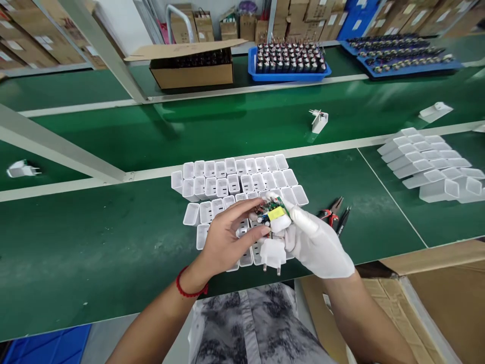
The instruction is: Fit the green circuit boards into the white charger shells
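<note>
Over the rows of white plastic charger housings [210,187], both hands hold a small green circuit board [276,212] with a yellow-taped transformer on it. A white two-pin plug piece [273,253] hangs just below the board, pins pointing toward me; wires seem to join the two. My left hand [225,236], bare with a red bracelet at the wrist, curls around the board's left side, thumb and fingers closed on it. My right hand [318,245], in a white glove, grips the board and the plug piece from the right. Its fingertips are partly hidden.
Pliers [332,211] and black tweezers [344,220] lie to the right. More white housings [432,162] are stacked farther right. On the raised shelf are a cardboard box [191,76], a blue tray [290,77] of parts and wider blue trays [413,71]. A metal post [60,144] slants at left.
</note>
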### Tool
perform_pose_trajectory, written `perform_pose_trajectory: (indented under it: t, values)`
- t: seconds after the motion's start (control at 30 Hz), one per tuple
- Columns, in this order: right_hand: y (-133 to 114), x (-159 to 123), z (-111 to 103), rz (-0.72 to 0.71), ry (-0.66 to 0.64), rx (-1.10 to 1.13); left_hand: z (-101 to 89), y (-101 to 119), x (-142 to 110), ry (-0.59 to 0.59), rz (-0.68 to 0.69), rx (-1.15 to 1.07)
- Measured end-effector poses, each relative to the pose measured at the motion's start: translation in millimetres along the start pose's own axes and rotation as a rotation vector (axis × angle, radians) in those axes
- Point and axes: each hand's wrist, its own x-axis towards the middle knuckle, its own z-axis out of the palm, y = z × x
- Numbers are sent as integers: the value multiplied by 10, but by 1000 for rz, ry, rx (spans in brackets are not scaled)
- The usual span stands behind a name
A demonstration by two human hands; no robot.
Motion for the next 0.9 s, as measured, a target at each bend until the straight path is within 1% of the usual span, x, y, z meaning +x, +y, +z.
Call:
perform_pose_trajectory:
  t: [0.07, 0.17, 0.2, 0.23, 0.27, 0.4, 0.47, 0.57, 0.67, 0.77, 0.83, 0.9]
  values:
    - [16, -14, -15, -49, -21, -67, 15, 6, -16, 18, 111, 27]
    - [50, -11, -43, -117, -77, -127, 29, 36, -29, 41, 371, 194]
    - [62, -3, -60, -129, -99, -136, 30, 50, -31, 43, 434, 251]
    - [74, 8, -82, -139, -122, -150, 30, 64, -32, 41, 469, 294]
    - [85, 21, -108, -150, -140, -172, 29, 79, -32, 38, 476, 318]
    - [112, 71, -230, -220, -202, -292, 14, 115, -22, 37, 411, 331]
    - [110, 80, -269, -217, -229, -301, 3, 118, -13, 46, 390, 310]
    - [91, 72, -270, -188, -225, -284, -19, 119, -4, 40, 331, 247]
    - [83, 68, -225, -178, -138, -218, -51, 127, -5, -22, 221, 196]
    - [103, 86, -164, -65, -45, -98, -83, 135, 3, -73, 86, 94]
    - [111, 101, -116, 23, -1, -57, -92, 142, 26, -70, 20, 51]
    - [101, 111, -65, 70, 53, -56, -86, 151, 61, -58, -58, 35]
